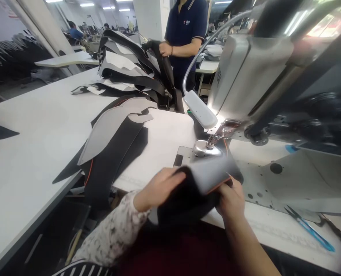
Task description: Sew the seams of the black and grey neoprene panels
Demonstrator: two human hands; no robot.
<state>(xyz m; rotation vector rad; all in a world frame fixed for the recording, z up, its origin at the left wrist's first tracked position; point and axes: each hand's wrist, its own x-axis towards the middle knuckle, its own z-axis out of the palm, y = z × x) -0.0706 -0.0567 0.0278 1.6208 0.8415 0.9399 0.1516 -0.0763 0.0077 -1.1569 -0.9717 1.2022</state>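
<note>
Gray-and-black fabric panels (109, 153) overhang a white surface (29, 126); the left hand (160, 188) grips 1 side of an orange-trimmed fabric piece (209, 174), the right hand (233, 199) the other, likely to control its fold, before a sewing machine (245, 73) blocking the view behind; blue-handled snips (316, 233) lie at right.
</note>
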